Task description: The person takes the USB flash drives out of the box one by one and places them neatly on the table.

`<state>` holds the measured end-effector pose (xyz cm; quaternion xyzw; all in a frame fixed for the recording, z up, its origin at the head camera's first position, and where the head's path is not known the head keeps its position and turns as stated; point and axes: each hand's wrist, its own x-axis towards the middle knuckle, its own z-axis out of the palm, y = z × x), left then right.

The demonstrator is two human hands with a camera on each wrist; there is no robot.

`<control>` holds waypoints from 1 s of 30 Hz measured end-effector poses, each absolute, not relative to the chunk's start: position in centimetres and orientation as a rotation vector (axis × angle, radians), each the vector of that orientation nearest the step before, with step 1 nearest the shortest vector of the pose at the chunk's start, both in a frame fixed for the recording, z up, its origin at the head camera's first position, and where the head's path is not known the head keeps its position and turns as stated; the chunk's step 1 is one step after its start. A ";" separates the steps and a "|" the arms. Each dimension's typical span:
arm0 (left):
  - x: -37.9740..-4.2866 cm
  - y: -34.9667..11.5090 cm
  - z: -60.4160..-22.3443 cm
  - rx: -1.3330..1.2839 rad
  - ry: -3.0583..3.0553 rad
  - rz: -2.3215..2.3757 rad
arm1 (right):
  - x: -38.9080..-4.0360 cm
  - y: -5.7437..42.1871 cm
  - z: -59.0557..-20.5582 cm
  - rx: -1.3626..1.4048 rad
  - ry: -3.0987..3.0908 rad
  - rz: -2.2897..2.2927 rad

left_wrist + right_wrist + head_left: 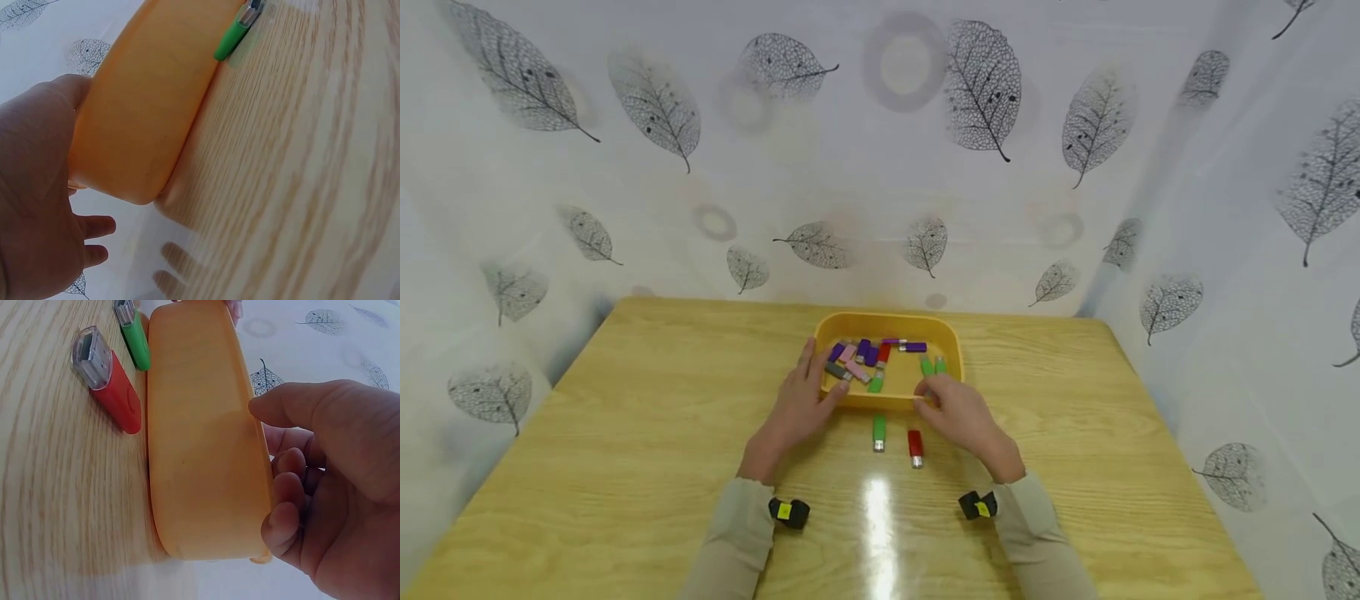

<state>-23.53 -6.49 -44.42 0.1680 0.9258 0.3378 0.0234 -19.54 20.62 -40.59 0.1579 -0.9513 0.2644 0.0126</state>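
A yellow plastic tray (887,402) stands near the table's far edge, holding several USB sticks, mostly purple, pink, red and green, and one grey. My left hand (797,404) grips its left front corner, thumb over the near rim and fingers along the left side. In the left wrist view, two fingers of the left hand (37,194) stick out past the tray's end. My right hand (964,417) holds the front rim toward the right, index finger inside. The right wrist view shows the right thumb (290,405) against the rim, other fingers curled; their hidden tips leave the inside contact unclear.
In front of the tray, a green USB stick (878,433) and a red USB stick (915,448) lie on the wooden table (647,433). A leaf-patterned curtain (865,167) hangs behind and along both sides.
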 end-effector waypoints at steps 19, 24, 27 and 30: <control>-23.4 -6.4 -44.1 0.501 2.836 1.047 | -19.6 20.7 -40.9 0.499 -2.911 0.805; -23.4 -6.4 -44.1 0.500 2.831 1.052 | -19.7 20.7 -41.0 0.503 -2.901 0.803; -23.3 -6.5 -44.1 0.505 2.833 1.056 | -19.7 20.7 -41.0 0.497 -2.902 0.799; -23.4 -6.5 -44.1 0.507 2.835 1.050 | -19.7 20.7 -41.1 0.498 -2.896 0.790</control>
